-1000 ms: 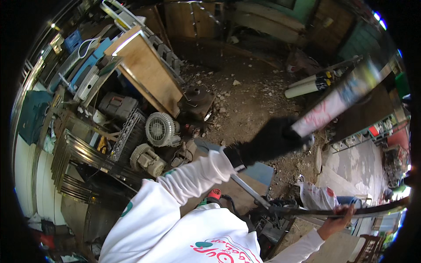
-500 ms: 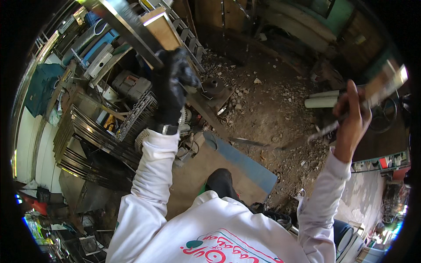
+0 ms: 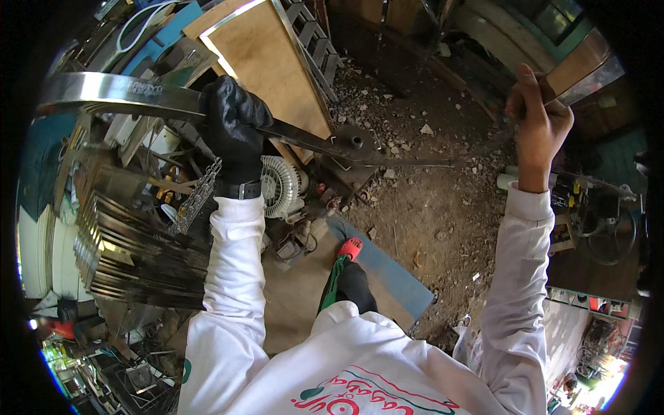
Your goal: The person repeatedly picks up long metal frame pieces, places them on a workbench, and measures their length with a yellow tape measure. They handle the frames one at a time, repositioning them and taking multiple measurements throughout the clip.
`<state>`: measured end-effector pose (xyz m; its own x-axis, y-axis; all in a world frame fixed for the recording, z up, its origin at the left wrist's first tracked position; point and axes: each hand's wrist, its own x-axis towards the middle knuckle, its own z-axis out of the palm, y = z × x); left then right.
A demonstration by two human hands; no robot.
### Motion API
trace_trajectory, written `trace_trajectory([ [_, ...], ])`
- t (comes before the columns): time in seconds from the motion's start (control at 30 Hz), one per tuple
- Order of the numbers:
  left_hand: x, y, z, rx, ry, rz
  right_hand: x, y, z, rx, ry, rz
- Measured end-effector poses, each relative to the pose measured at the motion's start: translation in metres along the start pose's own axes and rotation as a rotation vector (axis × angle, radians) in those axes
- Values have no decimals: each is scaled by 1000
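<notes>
My left hand [image 3: 236, 114], in a black glove, is closed around a long, shiny flat metal bar [image 3: 155, 93]. One part of this bar reaches far out to the left, and a darker stretch slants right toward a round metal piece with a raised centre [image 3: 354, 142]. Whether the bar touches that piece, I cannot tell. At the upper right, my bare right hand [image 3: 541, 114] is raised with fingers curled against a long piece with a tan face and a shiny lower side [image 3: 581, 66]. Its kind is unclear, and the hand partly covers it.
A tan board with a pale edge [image 3: 259, 59] and a ladder [image 3: 315, 45] stand beyond my left hand. Stacked metal strips [image 3: 138, 249] lie at left, near a round ribbed part [image 3: 280, 185]. Rubble covers the soil [image 3: 443, 214]. A blue-and-brown sheet [image 3: 387, 270] lies by my foot.
The metal bar in my left hand has swung from pointing up and away to lying nearly level toward the left. My right hand has moved farther away with its piece. My red-shod foot now shows.
</notes>
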<state>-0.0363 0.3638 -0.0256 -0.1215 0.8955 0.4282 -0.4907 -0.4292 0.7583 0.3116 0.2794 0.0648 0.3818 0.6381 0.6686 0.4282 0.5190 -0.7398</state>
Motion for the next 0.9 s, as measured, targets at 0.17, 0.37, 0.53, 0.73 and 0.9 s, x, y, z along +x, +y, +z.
trace_trajectory([
  [0.17,80,-39,-16,33,-19,11,63,63,51,-53,-51,-48],
  [0.37,135,-79,-17,48,112,-64,109,117,91,-93,-21,25],
  [0.53,156,-123,-33,67,91,-75,120,163,109,-124,-4,78],
  [0.73,133,-218,-77,83,304,-315,68,239,139,-276,-67,385],
  [0.9,125,-244,-89,-4,301,-284,61,261,123,-57,-132,482],
])
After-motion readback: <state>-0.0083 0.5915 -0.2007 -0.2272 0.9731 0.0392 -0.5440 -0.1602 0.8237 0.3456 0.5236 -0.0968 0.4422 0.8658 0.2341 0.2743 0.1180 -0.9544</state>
